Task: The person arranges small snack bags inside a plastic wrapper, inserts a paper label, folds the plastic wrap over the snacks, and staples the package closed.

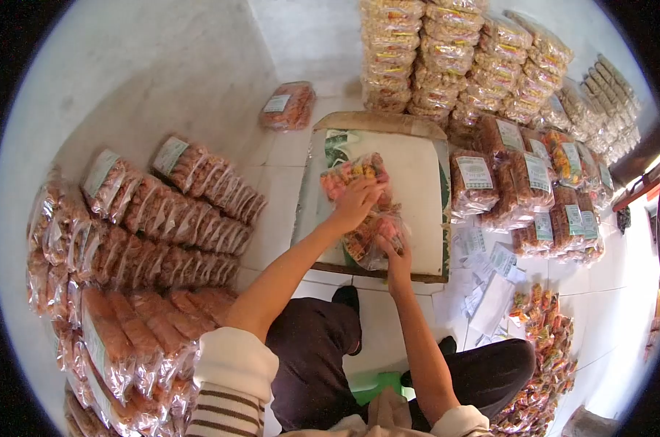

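Note:
A clear plastic bag of pink, yellow and brown snack pieces [336,183] lies on a low white-topped table [417,175]. My left hand [356,204] rests across the middle of the bag, fingers stretched out on the plastic. At the bag's near right corner, my right hand [393,251] has its fingers bent round the loose plastic and gripping it. Under my hands part of the bag is hidden, so I cannot tell whether it is sealed.
Stacked bags of brown snacks [162,204] fill the left side. Tall stacks of pale snack packs [446,51] stand behind the table. Labelled bags [516,171] are piled to its right, above scattered paper labels [490,291] and colourful packs [548,349]. One labelled bag [289,105] lies by the wall.

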Demonstrator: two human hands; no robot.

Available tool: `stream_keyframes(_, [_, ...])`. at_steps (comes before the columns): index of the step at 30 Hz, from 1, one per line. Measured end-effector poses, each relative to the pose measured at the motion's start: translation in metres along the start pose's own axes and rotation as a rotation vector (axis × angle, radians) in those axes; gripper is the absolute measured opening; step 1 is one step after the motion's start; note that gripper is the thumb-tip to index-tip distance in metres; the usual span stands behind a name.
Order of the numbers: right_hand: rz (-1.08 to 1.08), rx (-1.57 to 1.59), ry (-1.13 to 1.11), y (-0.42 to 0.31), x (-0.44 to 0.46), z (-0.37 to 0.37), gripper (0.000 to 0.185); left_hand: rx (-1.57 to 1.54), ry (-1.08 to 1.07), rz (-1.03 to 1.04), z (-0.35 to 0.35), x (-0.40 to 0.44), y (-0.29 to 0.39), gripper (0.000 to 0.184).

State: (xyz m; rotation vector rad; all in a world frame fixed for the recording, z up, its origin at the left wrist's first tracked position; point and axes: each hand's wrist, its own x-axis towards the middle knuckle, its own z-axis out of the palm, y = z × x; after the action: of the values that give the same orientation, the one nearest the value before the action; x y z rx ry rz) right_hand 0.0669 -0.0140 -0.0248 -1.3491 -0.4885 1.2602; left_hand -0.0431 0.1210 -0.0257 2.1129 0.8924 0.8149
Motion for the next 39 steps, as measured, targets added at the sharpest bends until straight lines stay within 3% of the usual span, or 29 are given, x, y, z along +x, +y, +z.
stream_keyframes(2, [-0.036, 0.206, -0.1, 0.002, 0.004, -0.002, 0.053, 0.373, -0.034, -0.088, -0.002, -0.002, -0.016, 0.036])
stream_keyframes(3, [-0.038, 0.2, -0.1, -0.001, 0.005, -0.002, 0.053, 0.367, -0.03, -0.088, -0.002, -0.007, -0.018, 0.036])
stream_keyframes(5, [0.204, 0.349, -0.18, -0.008, 0.007, -0.006, 0.051, 0.525, -0.031, 0.003, 0.002, -0.02, -0.015, 0.036])
stream_keyframes(9, [0.182, 0.212, -0.18, 0.013, 0.026, -0.011, 0.053, 0.682, 0.0, 0.008, 0.007, -0.026, -0.015, 0.035])
stream_keyframes(11, [-0.244, -0.172, -0.155, 0.006, 0.016, -0.002, 0.051, 0.613, 0.011, -0.033, 0.006, -0.027, -0.011, 0.036])
stream_keyframes(12, [-0.24, -0.179, -0.158, 0.009, 0.016, -0.002, 0.051, 0.608, 0.014, -0.04, 0.007, -0.027, -0.014, 0.036])
stream_keyframes(14, [-0.665, -0.839, -0.03, 0.015, 0.016, -0.004, 0.055, 0.325, 0.069, -0.01, 0.008, -0.028, -0.02, 0.039])
stream_keyframes(15, [-0.661, -0.844, -0.037, 0.013, 0.017, -0.004, 0.055, 0.322, 0.072, -0.017, 0.008, -0.029, -0.019, 0.039])
stream_keyframes(17, [-1.028, -0.986, -0.035, 0.007, 0.016, -0.006, 0.057, 0.283, 0.122, -0.015, 0.008, -0.031, -0.017, 0.04])
stream_keyframes(20, [-0.884, -0.993, -0.017, 0.013, 0.019, -0.012, 0.058, 0.416, 0.086, -0.035, 0.009, -0.033, -0.019, 0.041])
stream_keyframes(24, [-0.775, -0.947, 0.016, 0.013, 0.01, -0.019, 0.054, 0.286, 0.096, -0.079, 0.006, -0.03, -0.012, 0.043])
stream_keyframes(26, [-0.509, -0.524, -0.085, 0.028, 0.016, -0.039, 0.051, 0.239, 0.43, -0.137, 0.002, -0.037, -0.006, 0.031])
stream_keyframes(27, [-0.42, -0.381, -0.108, 0.031, 0.016, -0.046, 0.049, 0.24, 0.43, -0.135, 0.004, -0.043, -0.003, 0.031])
stream_keyframes(29, [-0.354, -0.32, -0.101, 0.025, 0.007, -0.054, 0.047, -0.034, 0.747, -0.359, 0.015, -0.068, 0.006, 0.039])
stream_keyframes(30, [-0.352, -0.316, -0.102, 0.023, 0.002, -0.057, 0.047, -0.029, 0.745, -0.359, 0.025, -0.081, 0.006, 0.039])
stream_keyframes(32, [-0.219, -0.249, -0.115, 0.02, -0.006, -0.062, 0.049, -0.262, 0.737, -0.63, 0.048, -0.104, 0.006, 0.053])
stream_keyframes(33, [-0.218, -0.247, -0.117, 0.018, -0.011, -0.061, 0.049, -0.26, 0.738, -0.631, 0.06, -0.112, 0.006, 0.053])
stream_keyframes(35, [-0.136, -0.107, -0.144, 0.013, -0.016, -0.054, 0.044, -0.539, 0.62, -0.65, 0.078, -0.12, 0.003, 0.06])
stream_keyframes(39, [-0.214, -0.122, -0.18, 0.016, -0.002, -0.036, 0.048, -0.46, 0.452, -0.725, 0.085, -0.12, 0.011, 0.057])
